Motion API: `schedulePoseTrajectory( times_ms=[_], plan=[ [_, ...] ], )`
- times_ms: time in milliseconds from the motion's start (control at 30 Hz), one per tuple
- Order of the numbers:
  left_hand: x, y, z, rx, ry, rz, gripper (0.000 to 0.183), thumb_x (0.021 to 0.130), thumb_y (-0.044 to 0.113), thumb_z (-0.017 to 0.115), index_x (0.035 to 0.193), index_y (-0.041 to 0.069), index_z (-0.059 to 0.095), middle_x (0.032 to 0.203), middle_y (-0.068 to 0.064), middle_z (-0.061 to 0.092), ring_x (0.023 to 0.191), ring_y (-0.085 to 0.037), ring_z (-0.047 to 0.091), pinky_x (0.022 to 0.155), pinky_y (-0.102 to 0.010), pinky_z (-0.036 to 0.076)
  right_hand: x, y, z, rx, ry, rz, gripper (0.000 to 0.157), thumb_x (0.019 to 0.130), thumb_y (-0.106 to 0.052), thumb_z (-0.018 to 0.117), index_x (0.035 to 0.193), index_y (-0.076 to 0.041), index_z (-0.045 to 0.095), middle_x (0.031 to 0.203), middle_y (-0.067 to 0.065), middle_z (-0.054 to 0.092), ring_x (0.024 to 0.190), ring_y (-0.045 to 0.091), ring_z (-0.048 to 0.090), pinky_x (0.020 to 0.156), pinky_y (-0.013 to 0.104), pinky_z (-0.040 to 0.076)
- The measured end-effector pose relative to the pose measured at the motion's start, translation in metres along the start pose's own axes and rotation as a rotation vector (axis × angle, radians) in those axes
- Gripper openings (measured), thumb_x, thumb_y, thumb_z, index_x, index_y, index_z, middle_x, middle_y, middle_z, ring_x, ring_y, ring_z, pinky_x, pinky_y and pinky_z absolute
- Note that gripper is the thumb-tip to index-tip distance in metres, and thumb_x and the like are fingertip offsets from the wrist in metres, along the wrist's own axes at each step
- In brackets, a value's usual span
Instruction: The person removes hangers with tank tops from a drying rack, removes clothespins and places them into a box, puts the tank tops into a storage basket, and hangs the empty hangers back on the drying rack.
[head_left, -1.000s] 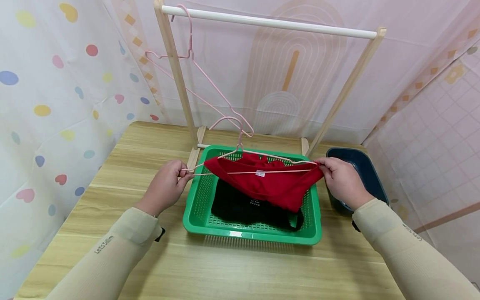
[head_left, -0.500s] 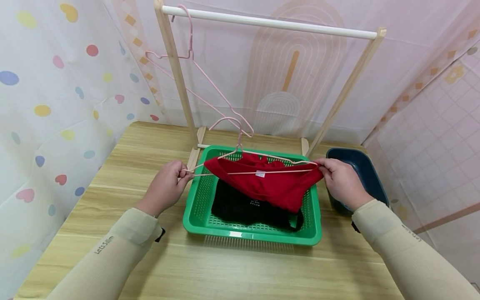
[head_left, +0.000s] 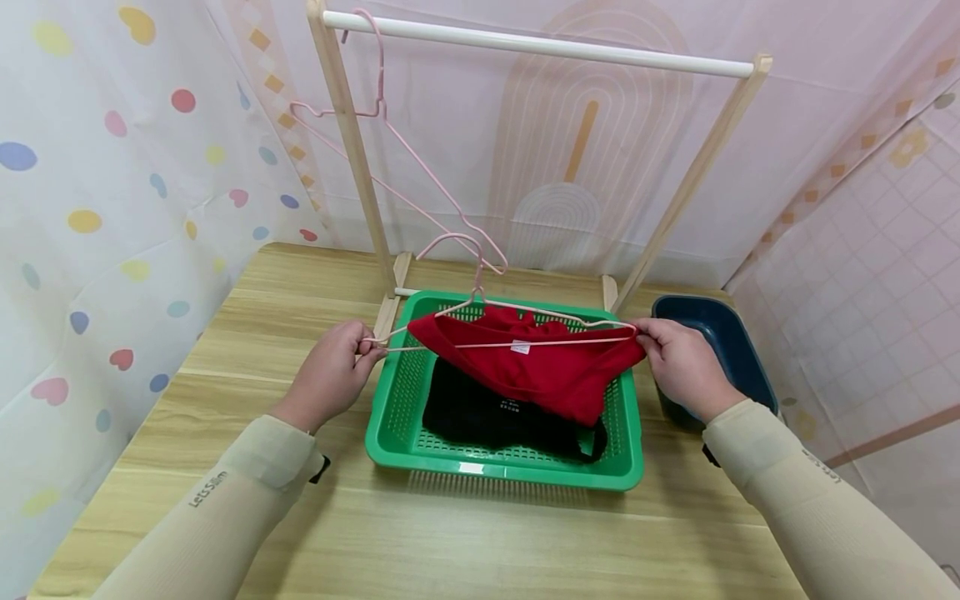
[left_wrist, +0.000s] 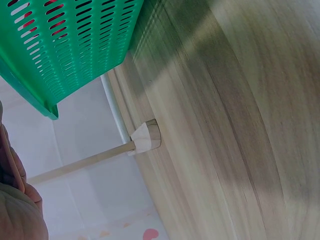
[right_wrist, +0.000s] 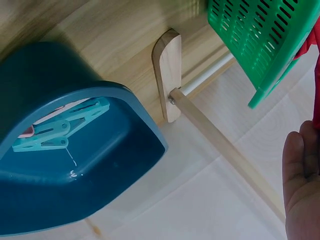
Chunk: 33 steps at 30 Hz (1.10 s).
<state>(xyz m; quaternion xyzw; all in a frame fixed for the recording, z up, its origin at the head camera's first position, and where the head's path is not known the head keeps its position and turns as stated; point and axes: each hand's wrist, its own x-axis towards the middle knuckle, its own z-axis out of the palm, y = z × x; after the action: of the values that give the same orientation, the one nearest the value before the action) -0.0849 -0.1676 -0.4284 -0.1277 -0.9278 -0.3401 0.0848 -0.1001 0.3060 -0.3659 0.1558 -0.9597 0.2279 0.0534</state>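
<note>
My left hand pinches the left end of a pink clothes hanger in the head view. A red top with a white neck label hangs on this hanger, which runs through its neckline. At the other end, my right hand pinches the red top's shoulder beside the hanger's right tip. Below lies a black garment with small white print, inside a green basket. Only part of the left hand shows in the left wrist view. In the right wrist view, the right hand's fingers touch red cloth.
Behind the basket stands a wooden rack with a white rail. Another pink hanger hangs at the rail's left end. A dark blue bin stands right of the basket, with turquoise clothes pegs inside.
The right hand and the red top's right shoulder have shifted very slightly, and the hanger's right tip shows a little more. The left hand stays in place.
</note>
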Motion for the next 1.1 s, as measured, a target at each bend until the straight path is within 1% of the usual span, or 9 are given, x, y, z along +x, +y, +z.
schedulePoseTrajectory(
  times_ms=[300, 500, 667, 867, 1100],
  plan=[
    [0.001, 0.000, 0.000, 0.001, -0.015, -0.008, 0.033, 0.099, 0.005, 0.071, 0.080, 0.008, 0.045, 0.082, -0.008, 0.053, 0.082, -0.025, 0.045, 0.072, -0.037, 0.035, -0.001, 0.001, 0.002, -0.004, -0.008, 0.009, 0.027, 0.105, -0.004, 0.060, 0.129, 0.003, 0.069, 0.118, 0.023, 0.074, 0.093, 0.032, 0.069, 0.083, 0.052, 0.061],
    [0.001, 0.001, 0.000, -0.011, -0.027, -0.011, 0.033, 0.099, 0.004, 0.071, 0.079, 0.008, 0.044, 0.081, -0.008, 0.053, 0.081, -0.025, 0.045, 0.071, -0.036, 0.036, -0.001, 0.001, 0.004, 0.012, -0.005, 0.003, 0.027, 0.105, -0.004, 0.061, 0.130, 0.002, 0.068, 0.113, 0.020, 0.076, 0.087, 0.027, 0.069, 0.078, 0.045, 0.059],
    [0.001, 0.000, 0.000, -0.009, -0.033, -0.018, 0.033, 0.099, 0.005, 0.071, 0.079, 0.008, 0.045, 0.082, -0.008, 0.053, 0.082, -0.025, 0.045, 0.071, -0.036, 0.036, -0.002, 0.002, 0.006, 0.040, -0.008, 0.018, 0.029, 0.105, -0.003, 0.061, 0.133, 0.000, 0.066, 0.110, 0.017, 0.078, 0.089, 0.026, 0.073, 0.077, 0.041, 0.059],
    [0.001, -0.001, 0.001, -0.012, -0.035, -0.020, 0.032, 0.099, 0.006, 0.071, 0.080, 0.008, 0.045, 0.084, -0.009, 0.055, 0.083, -0.026, 0.045, 0.072, -0.037, 0.036, -0.002, 0.001, 0.009, 0.045, -0.009, 0.034, 0.034, 0.105, -0.006, 0.062, 0.138, -0.001, 0.061, 0.105, 0.015, 0.077, 0.087, 0.025, 0.071, 0.075, 0.037, 0.056],
    [0.001, -0.001, 0.001, -0.013, -0.037, -0.022, 0.032, 0.099, 0.006, 0.071, 0.080, 0.008, 0.045, 0.084, -0.009, 0.056, 0.082, -0.025, 0.046, 0.071, -0.036, 0.036, -0.003, -0.002, 0.012, 0.034, -0.010, 0.018, 0.041, 0.104, -0.006, 0.064, 0.144, 0.000, 0.056, 0.105, 0.015, 0.077, 0.084, 0.023, 0.070, 0.072, 0.034, 0.053]
  ],
)
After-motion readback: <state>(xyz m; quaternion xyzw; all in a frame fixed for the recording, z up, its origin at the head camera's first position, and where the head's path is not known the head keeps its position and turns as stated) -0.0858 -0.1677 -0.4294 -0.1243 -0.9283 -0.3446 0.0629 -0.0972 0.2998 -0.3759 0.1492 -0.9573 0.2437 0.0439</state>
